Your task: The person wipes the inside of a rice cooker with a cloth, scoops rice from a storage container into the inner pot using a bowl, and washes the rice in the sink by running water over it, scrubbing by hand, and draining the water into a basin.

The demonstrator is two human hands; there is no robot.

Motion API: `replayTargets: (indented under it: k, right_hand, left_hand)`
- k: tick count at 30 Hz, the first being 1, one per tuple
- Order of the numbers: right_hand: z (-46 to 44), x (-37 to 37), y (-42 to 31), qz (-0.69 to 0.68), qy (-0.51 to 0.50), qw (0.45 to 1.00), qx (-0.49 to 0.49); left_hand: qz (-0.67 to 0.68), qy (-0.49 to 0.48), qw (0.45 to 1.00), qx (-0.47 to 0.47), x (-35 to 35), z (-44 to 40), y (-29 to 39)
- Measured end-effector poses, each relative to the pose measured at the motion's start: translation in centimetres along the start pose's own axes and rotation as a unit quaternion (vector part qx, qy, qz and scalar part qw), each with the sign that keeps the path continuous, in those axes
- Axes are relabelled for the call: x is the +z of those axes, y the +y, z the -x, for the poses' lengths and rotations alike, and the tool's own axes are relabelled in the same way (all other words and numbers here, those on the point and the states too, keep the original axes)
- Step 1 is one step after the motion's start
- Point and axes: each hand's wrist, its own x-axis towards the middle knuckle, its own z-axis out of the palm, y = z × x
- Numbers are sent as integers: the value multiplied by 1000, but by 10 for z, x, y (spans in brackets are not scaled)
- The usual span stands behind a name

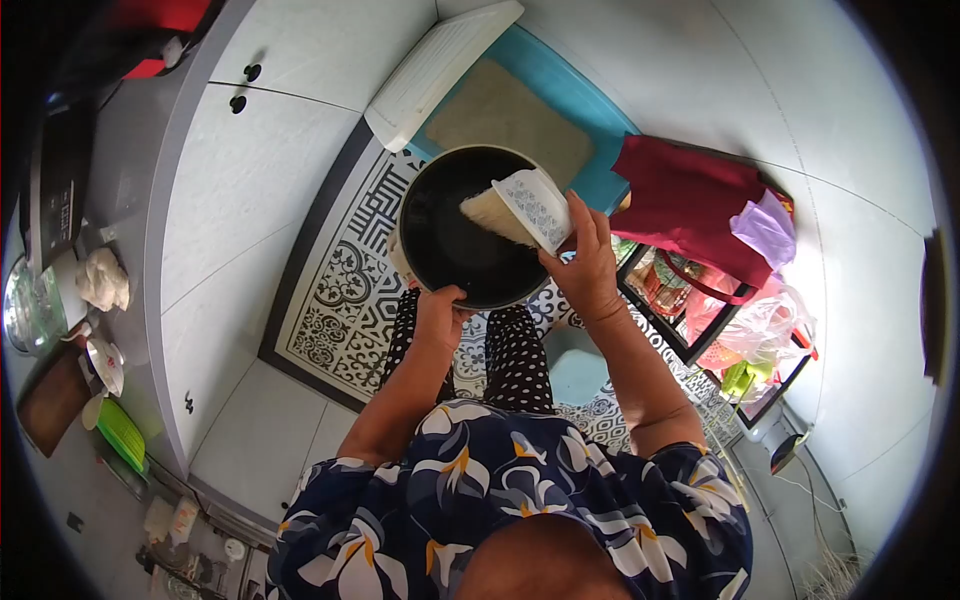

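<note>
A round dark pot (450, 225) with a light rim is held up in front of me. My left hand (441, 316) grips its near edge, the thumb over the rim. A white bowl with a grey floral pattern (537, 203) is in my right hand (588, 262), fingers closed around its side. The bowl is tilted over the pot's right side, and pale grains that look like rice (492, 217) slide from it toward the pot's dark interior. Beyond the pot stands a teal bin (608, 108) with a layer of similar pale grain (510, 125) in it.
A white lid (440, 75) leans against the bin and cabinet. To the right are a dark red bag (690, 195) and a black rack (690, 345) with plastic bags. White cabinets (260, 160) and a grey counter (125, 200) line the left. A patterned mat (340, 285) covers the floor.
</note>
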Motion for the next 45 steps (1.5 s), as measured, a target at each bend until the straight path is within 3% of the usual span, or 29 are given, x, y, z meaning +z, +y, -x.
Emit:
replayTargets:
  k: [3,5,7,9,11,13,14,17,18,20,27,29,30,34,38,40,43,45]
  right_hand:
    - [8,-9,6,40,55,992,-105]
    - [11,-23,6,57,37,990,-128]
    - [7,-35,4,81,128,962,-226]
    - [10,-37,0,74,131,960,-236]
    - [14,-32,0,37,96,971,-215]
    - [9,-31,0,-33,129,986,-96]
    - [5,-27,-4,-251,142,957,-13]
    - [-7,-30,-12,-391,173,891,153]
    - [-9,-29,-7,-391,172,891,153]
    - [-12,-25,9,-481,133,831,244]
    - [-49,5,78,-549,89,749,359]
    - [-62,13,79,-586,79,700,400]
    - [-69,20,74,-544,110,693,461]
    - [-74,55,82,-520,42,704,482]
    - [-95,106,69,-554,-77,724,404]
    - [-125,135,43,-513,-84,752,407]
    - [-163,185,14,-459,-51,792,398]
    - [-182,211,4,-377,-15,809,450]
  left_hand:
    - [-27,-56,998,-10,15,3,5]
    - [-9,-35,999,-1,27,10,6]
    - [-43,-33,998,14,32,14,8]
    - [-25,-30,999,15,39,20,12]
    - [-12,-26,999,15,39,21,13]
    - [-22,-44,999,-9,35,17,15]
    - [-21,-42,999,-8,33,14,16]
    - [-40,-42,998,-13,26,12,19]
    - [-30,-41,999,-14,23,12,21]
    - [-20,-38,999,-12,13,9,23]
    - [1,0,1000,-17,-38,20,40]
    - [-15,33,999,-32,-53,25,44]
    - [-8,27,999,-16,-60,27,44]
    - [-8,44,998,-36,-97,32,51]
    - [-21,65,998,-19,-115,44,55]
    - [33,106,994,0,-112,55,60]
    - [45,91,995,5,-132,61,61]
    - [49,87,995,-2,-144,64,63]
